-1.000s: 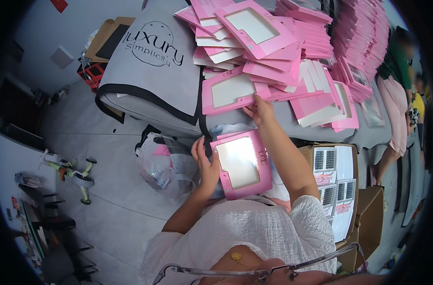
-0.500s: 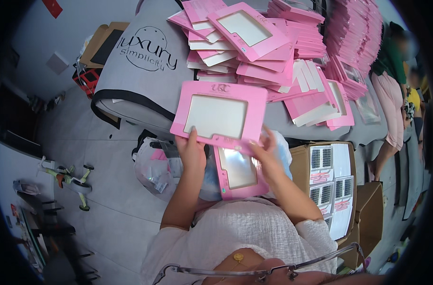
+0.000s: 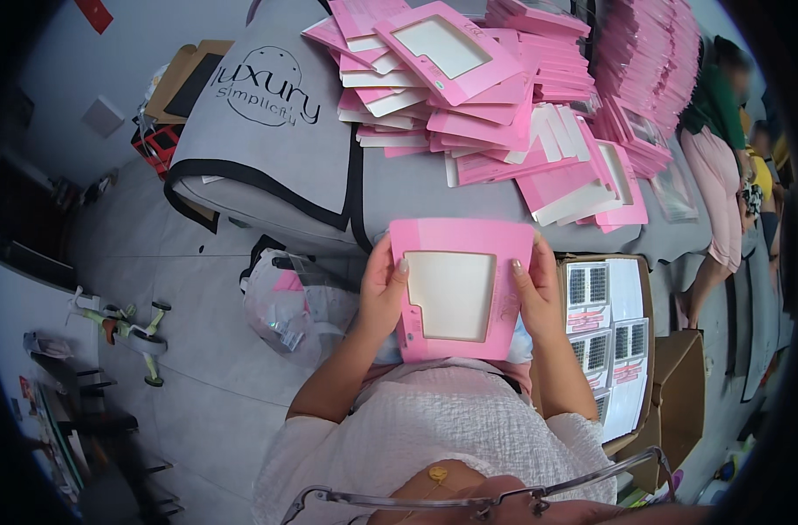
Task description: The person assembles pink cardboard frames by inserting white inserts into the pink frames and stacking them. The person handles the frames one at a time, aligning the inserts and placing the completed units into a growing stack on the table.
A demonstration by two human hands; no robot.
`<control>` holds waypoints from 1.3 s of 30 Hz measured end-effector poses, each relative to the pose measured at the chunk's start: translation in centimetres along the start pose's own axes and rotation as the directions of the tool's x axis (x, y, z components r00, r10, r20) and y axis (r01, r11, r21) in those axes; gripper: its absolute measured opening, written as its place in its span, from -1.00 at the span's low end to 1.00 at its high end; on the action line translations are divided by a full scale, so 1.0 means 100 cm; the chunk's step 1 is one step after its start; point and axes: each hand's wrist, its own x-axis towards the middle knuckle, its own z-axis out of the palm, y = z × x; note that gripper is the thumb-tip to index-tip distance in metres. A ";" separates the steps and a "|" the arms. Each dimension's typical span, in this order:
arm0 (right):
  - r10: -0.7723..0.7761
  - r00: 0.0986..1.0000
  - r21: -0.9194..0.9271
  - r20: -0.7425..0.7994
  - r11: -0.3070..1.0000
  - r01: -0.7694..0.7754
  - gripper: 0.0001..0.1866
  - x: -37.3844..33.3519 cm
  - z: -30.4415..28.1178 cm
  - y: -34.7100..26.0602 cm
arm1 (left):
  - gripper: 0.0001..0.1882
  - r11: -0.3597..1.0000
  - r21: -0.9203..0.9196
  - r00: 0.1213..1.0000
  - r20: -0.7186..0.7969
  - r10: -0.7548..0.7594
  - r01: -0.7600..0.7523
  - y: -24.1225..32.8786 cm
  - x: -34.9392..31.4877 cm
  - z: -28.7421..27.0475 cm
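Observation:
A flat pink cardboard box (image 3: 456,237) with a large cut-out window is upright before my body, just above my lap. Whitish board shows through the window, which has a notch at its lower left. My left hand (image 3: 383,293) grips the left edge with its thumb on the front face. At the right edge, my right hand (image 3: 539,293) holds it the same way, fingers behind. Whatever lies behind the box on my lap is mostly hidden.
On the grey-covered sofa (image 3: 268,166) lie a loose pile of pink boxes (image 3: 482,118) and taller stacks (image 3: 639,61). An open carton (image 3: 622,350) of white packs stands right, a clear plastic bag (image 3: 298,306) left. A child's bike (image 3: 132,332) and people (image 3: 714,166) are farther off.
Before, a wide pink box was held higher and a second one lay on my lap. Now one box is turned upright and lower, between both hands; the second is no longer visible.

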 end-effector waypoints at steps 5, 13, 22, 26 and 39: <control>0.238 0.964 0.029 -0.120 0.971 -0.236 -0.78 -0.007 -0.004 0.006 | -0.77 0.995 -0.045 0.984 -0.149 -0.099 0.093 -0.005 -0.010 0.007; 0.217 0.944 -0.044 -0.249 0.971 -0.235 -0.87 -0.002 -0.006 -0.011 | -0.74 0.993 -0.054 0.979 -0.169 -0.116 0.108 0.012 -0.027 0.023; -0.055 0.937 -0.796 0.345 0.511 0.323 -0.57 -0.001 0.025 -0.068 | -0.20 0.707 0.629 0.924 0.370 0.094 -0.324 0.044 -0.029 0.028; 0.142 0.954 -0.749 0.263 0.653 0.109 -0.52 0.000 0.034 -0.071 | -0.31 0.683 0.650 0.909 0.413 0.051 -0.333 0.059 -0.028 0.029; 0.102 0.863 -0.760 0.495 0.532 0.373 -0.59 -0.009 -0.028 -0.082 | -0.73 0.653 0.706 0.909 0.412 -0.063 -0.275 0.062 -0.028 0.014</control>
